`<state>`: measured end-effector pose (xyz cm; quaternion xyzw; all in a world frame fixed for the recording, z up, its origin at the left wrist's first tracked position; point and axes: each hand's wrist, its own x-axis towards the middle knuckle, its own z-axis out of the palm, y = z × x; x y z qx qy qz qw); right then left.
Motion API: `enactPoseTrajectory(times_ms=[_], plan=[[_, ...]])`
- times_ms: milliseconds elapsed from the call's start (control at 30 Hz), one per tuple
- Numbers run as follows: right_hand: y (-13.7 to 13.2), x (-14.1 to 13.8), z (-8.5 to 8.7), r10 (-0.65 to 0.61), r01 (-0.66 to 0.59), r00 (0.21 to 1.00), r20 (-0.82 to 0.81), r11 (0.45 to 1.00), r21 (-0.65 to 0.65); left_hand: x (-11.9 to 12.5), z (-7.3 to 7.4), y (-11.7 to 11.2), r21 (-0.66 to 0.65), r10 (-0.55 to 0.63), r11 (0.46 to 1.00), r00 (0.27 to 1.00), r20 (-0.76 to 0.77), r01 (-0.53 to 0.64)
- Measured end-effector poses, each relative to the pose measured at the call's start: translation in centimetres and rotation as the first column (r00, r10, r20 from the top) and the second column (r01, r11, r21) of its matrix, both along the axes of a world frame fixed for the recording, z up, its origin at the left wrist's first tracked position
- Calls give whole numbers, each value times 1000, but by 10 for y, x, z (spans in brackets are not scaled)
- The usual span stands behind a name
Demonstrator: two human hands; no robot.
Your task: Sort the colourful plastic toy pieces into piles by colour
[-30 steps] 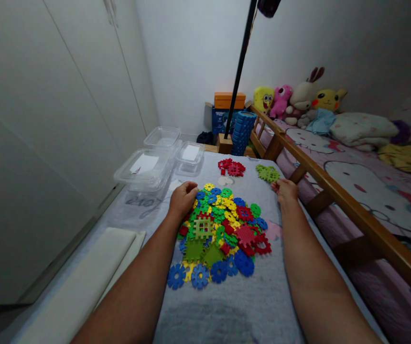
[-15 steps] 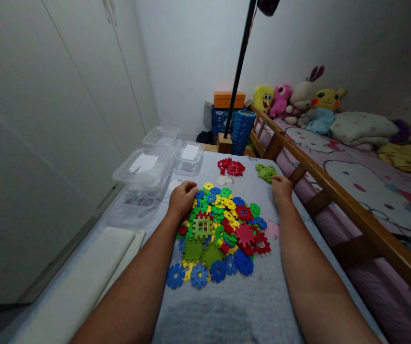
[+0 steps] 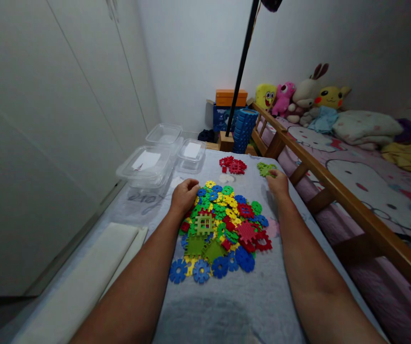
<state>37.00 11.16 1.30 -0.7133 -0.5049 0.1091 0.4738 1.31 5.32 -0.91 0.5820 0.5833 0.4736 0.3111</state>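
A mixed heap of plastic building pieces lies on the cloth-covered table, with blue snowflake discs (image 3: 201, 271), yellow and green discs, red square blocks (image 3: 246, 231) and olive-green square blocks (image 3: 196, 245). At the heap's upper left edge rests my left hand (image 3: 186, 195), its fingers curled together; what they hold, if anything, is hidden. My right hand (image 3: 279, 183) is at the far right, fingers bent against a small pile of light green blocks (image 3: 264, 168), with green showing at the fingertips. A separate pile of red blocks (image 3: 232, 165) sits left of the green one.
Clear plastic containers (image 3: 144, 165) stand at the back left, some with white paper. A folded white board or cloth (image 3: 83, 282) lies along the left edge. A wooden bed rail (image 3: 313, 165) runs along the right side. A black pole (image 3: 239, 76) rises behind the table.
My right hand has shifted slightly left and inward at the green pile, and the green blocks look more bunched together. My left hand stays by the heap. The view has tilted slightly.
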Motion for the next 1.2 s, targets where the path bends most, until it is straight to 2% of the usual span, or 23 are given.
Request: enactPoseTrajectory(times_ms=[67,133,200,300,367,433,600,667,867,1000,1200], plan=[[-5,-20,15,215,-218,974,-65,975,-36,0,0,0,0,-1,1000,1000,8,1],[-13,-42,30,464,-473,880,-99,876,-95,0,0,0,-9,-4,1000,1000,21,4],[-22,-62,41,633,-636,770,-79,753,-171,1,0,-1,-18,-2,1000,1000,31,3],[-33,-82,52,772,-742,635,-36,595,-308,1,2,-2,-21,3,1000,999,38,-2],[-37,-88,57,815,-763,579,-24,531,-368,1,2,-2,-17,-3,1000,999,40,3],[-38,-88,61,825,-762,566,2,524,-381,0,3,-2,-13,-10,1000,999,42,11],[-38,-74,60,748,-675,656,101,641,-366,0,4,-2,-1,-23,1000,996,87,23],[-42,-67,56,732,-639,670,123,653,-406,-1,4,-2,8,-39,999,995,93,38],[-73,-53,45,780,-577,606,155,565,-590,-4,4,-2,7,-124,992,990,62,124],[-88,-51,37,787,-589,603,131,550,-592,-7,0,-2,6,-164,986,986,20,164],[-90,-54,28,762,-636,648,0,541,-550,-6,-1,-3,18,-151,988,988,-33,151]])
